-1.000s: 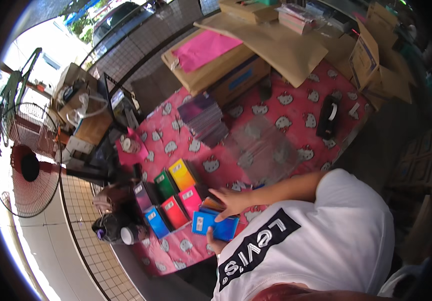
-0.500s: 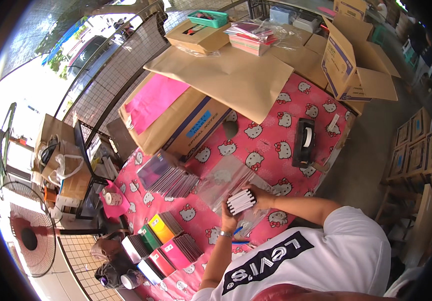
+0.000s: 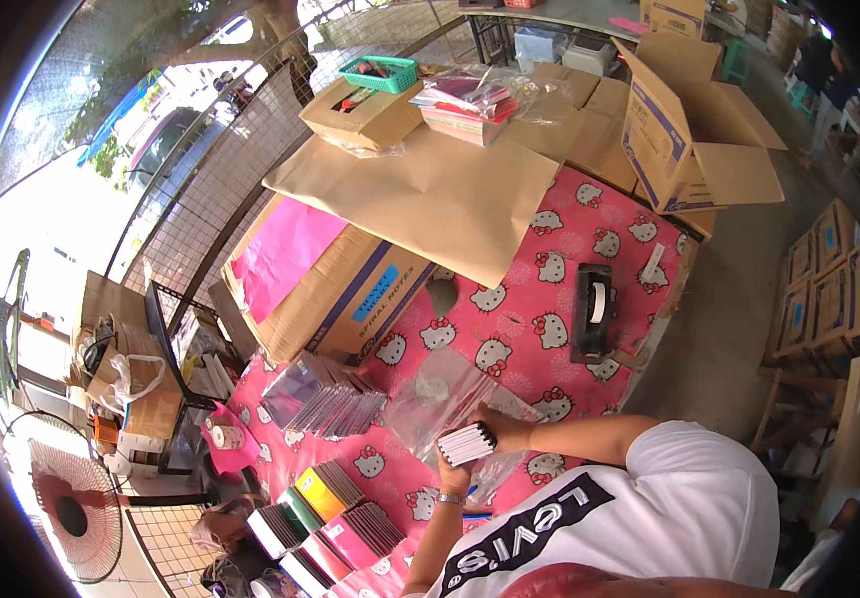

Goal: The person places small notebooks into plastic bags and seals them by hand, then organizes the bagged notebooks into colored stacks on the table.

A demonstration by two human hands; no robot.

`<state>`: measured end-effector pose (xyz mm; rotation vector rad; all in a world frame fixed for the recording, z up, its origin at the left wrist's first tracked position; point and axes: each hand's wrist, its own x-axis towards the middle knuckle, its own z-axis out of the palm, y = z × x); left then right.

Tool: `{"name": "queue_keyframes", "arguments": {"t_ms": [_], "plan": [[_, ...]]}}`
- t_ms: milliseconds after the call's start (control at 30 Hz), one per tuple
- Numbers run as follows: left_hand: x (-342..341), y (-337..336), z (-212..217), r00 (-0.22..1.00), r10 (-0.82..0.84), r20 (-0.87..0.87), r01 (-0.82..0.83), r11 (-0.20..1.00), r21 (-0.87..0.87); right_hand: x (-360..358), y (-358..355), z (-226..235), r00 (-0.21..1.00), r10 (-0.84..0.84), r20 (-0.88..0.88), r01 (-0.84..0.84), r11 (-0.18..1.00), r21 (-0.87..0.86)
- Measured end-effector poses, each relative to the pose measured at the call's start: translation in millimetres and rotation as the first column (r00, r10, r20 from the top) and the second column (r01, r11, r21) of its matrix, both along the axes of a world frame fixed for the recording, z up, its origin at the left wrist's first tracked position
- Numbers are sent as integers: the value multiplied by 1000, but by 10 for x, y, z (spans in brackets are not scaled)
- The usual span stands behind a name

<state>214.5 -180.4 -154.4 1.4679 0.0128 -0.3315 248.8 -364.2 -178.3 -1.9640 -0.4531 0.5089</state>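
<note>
Toward seven o'clock of the view, coloured notebooks stood in rows; at six, the left hand, and at five, the right hand, had fingers clamped on a white-paged stack between them.

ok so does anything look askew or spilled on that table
The large brown sheet looks askew: it lies at a slant, one corner jutting past the carton over the pink tablecloth. I see no spill or clear damage.

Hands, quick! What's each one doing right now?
Left hand: closed on a stack of small notebooks, at its near side.
Right hand: closed on the same stack, at its right end.
</note>
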Motion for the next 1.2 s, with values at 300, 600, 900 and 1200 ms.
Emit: {"name": "queue_keyframes", "arguments": {"t_ms": [300, 600, 900, 1200], "plan": [[-21, 165, 32, 892, -265, 366, 157, 941, 300, -385, 234, 1439, 600, 123, 791, 112, 965, -236], [-96, 448, -489, 874, -431, 224, 185, 722, 666, -453, 484, 1471, 740, 347, 577, 154, 747, -647], [121, 729, -612, 748, -625, 222, 206, 538, 818, -241, 576, 1097, 755, 274, 595, 208, 761, -614], [1001, 638, 570, 970, -217, -105, 236, 946, 224, 388, 225, 824, 747, -512, -424, 574, 818, 26]]}}
